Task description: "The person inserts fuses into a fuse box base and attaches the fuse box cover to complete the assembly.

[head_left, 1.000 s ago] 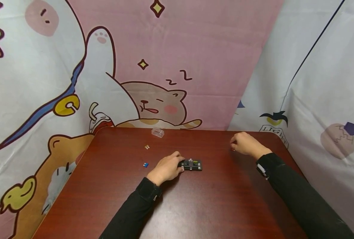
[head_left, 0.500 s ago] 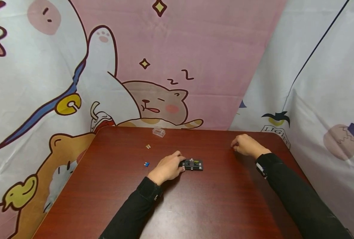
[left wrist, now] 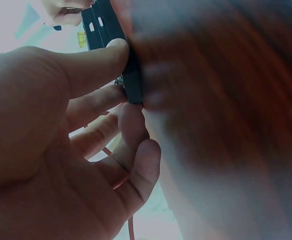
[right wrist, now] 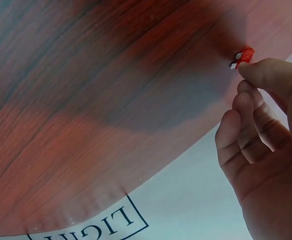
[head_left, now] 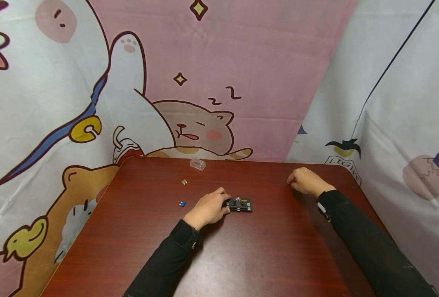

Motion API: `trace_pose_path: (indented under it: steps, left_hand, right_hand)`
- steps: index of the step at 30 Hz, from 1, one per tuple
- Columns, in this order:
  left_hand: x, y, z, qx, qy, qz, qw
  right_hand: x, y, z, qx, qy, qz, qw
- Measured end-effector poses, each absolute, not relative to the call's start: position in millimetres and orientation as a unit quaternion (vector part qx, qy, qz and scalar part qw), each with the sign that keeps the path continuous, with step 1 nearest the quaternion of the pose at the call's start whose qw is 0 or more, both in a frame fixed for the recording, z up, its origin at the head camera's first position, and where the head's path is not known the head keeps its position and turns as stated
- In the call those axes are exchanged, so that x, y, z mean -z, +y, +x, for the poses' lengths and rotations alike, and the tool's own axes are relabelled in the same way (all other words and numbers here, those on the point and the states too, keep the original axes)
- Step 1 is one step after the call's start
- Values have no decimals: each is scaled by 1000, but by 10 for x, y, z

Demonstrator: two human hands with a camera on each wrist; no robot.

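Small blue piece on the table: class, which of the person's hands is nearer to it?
Left: the left hand is just right of the blue piece, gripping the black block; the right hand is much farther right, beyond that block.

A reddish-brown wooden table [head_left: 264,255] with dark streaky grain, rounded far corners and a pale patch of glare toward its near side. Near its middle lies a narrow black block [head_left: 240,205]. To the block's left is a tiny blue piece [head_left: 182,203]; beyond that, a tiny tan piece [head_left: 184,182]. By the table's far edge lies a small see-through plastic box [head_left: 198,164].
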State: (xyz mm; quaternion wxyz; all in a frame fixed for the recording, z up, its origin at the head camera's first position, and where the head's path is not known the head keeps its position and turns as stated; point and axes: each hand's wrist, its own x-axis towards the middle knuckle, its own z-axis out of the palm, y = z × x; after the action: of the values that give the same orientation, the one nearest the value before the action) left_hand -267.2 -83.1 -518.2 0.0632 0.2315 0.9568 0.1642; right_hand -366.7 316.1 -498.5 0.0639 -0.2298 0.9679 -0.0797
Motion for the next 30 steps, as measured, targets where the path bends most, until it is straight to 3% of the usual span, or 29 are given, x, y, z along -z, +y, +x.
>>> trace_pose_path:
  steps: [30]
  left_hand:
    - [5171,-837,-2653,-175,954,234,64]
  right_hand:
    - [5044,3170,-3591,85,970,-222,51]
